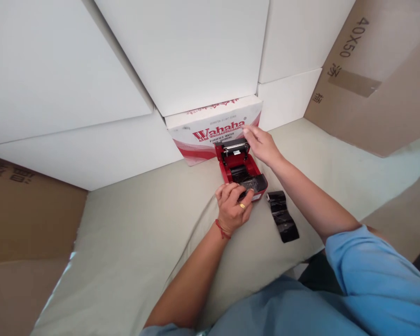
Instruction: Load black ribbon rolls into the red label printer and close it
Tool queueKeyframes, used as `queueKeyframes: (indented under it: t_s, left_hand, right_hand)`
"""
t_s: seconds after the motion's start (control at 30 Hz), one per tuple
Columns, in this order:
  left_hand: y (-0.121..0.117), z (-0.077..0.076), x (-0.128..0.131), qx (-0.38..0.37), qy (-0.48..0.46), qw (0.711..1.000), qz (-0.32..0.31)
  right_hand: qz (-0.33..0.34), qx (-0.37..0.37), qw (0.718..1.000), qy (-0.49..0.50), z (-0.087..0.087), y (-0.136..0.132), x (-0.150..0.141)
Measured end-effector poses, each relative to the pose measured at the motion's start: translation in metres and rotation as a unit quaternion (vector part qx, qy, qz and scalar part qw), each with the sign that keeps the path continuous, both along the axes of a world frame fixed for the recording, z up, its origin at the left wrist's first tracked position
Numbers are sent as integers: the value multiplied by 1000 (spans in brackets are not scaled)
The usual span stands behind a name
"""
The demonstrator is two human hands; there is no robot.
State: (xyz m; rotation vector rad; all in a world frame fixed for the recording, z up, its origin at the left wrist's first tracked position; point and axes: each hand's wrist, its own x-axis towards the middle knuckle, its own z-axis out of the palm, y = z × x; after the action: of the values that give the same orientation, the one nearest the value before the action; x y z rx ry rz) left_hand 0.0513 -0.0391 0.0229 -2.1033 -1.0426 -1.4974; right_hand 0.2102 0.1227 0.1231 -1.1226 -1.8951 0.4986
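A small red label printer [225,173] stands on the cloth-covered table with its lid [231,149] raised. Black glossy film [241,173] lies inside and runs over the front edge. At that front edge my left hand [233,205] has its fingers curled onto the film; the fingertips are partly hidden. My right hand [261,143] is closed at the right edge of the raised lid, thumb and forefinger together. A loose black roll [279,207], partly unrolled, rests to the right of the printer.
A white and red water carton [182,135] stands right behind the printer. White panels [210,51] wall off the back. Brown cardboard [371,84] rises at the right, and more cardboard [28,219] at the left. Pale cloth [133,233] covers the table.
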Motion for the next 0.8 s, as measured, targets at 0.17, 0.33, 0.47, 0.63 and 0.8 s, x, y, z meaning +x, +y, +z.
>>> queueKeyframes:
  t_s: [0.17, 0.33, 0.47, 0.63, 0.8]
  left_hand:
    - [0, -7, 0, -3, -12, 1000, 4]
    - [-2, -15, -1, -25, -25, 999, 22]
    - [-2, -16, -1, -33, -32, 999, 9]
    - [4, -11, -7, -64, -82, 994, -43]
    - [10, -6, -23, -157, -200, 965, -58]
  right_hand:
    - [20, 9, 999, -38, 6, -35, 3]
    - [56, 26, 992, -109, -11, -88, 30]
    - [57, 6, 979, -194, -25, -116, 36]
    - [32, -8, 968, -249, -22, -126, 27]
    - [16, 2, 965, -262, -23, -130, 24]
